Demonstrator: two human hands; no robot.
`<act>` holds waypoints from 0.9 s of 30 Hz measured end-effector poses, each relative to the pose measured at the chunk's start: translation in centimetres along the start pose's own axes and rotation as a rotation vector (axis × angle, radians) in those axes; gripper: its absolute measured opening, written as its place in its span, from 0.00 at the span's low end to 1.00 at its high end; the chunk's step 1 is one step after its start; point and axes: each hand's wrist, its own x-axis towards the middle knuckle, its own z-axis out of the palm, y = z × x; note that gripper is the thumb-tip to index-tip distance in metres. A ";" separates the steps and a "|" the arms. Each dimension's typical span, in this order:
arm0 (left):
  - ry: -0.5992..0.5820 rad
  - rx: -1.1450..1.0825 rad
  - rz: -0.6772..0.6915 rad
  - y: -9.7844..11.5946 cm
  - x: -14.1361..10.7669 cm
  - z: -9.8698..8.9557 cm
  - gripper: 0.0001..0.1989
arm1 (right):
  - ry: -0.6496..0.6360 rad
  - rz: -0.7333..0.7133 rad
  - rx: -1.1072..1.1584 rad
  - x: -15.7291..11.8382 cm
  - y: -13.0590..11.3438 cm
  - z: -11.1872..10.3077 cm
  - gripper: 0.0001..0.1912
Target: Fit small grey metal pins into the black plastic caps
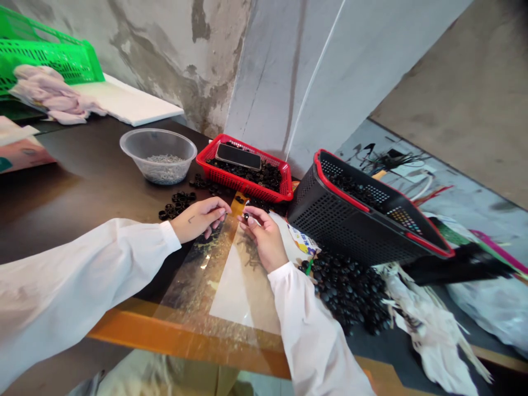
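Observation:
My right hand point(264, 237) pinches a small black round part point(246, 216) between thumb and fingers. Just left of it, my left hand point(201, 218) has its fingertips drawn together; whatever they may hold is too small to make out. The two hands face each other a short way apart, above a clear sheet with white paper point(233, 294) under it. Several black ring-like parts point(178, 204) lie on the table beside my left hand. Past my right forearm is a large heap of black round pieces point(350, 289).
A clear plastic bowl point(159, 137) holds small metal pieces. The red basket point(243, 187) contains black parts with a phone point(238, 155) on top. At right, a tall black basket point(342, 220) leans over. White rags point(433, 335) and a green crate point(78, 63) flank the work area.

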 end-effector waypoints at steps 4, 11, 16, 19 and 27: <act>-0.062 0.050 -0.027 -0.1 0.0 -0.2 0.13 | -0.016 0.052 0.099 -0.2 -0.2 0.2 0.18; -0.001 -0.038 0.024 0.9 -0.4 0.1 0.16 | 0.020 0.088 0.189 -0.3 -0.4 0.4 0.17; 0.091 0.067 0.242 1.0 -0.5 0.0 0.15 | -0.025 0.169 0.292 -0.6 -0.4 0.8 0.20; 0.134 0.129 0.378 1.2 -0.6 0.0 0.12 | -0.075 0.193 0.315 -0.8 -0.4 1.2 0.21; 0.121 0.164 0.476 1.8 -0.9 0.1 0.09 | -0.075 0.199 0.307 -1.0 -0.4 1.6 0.21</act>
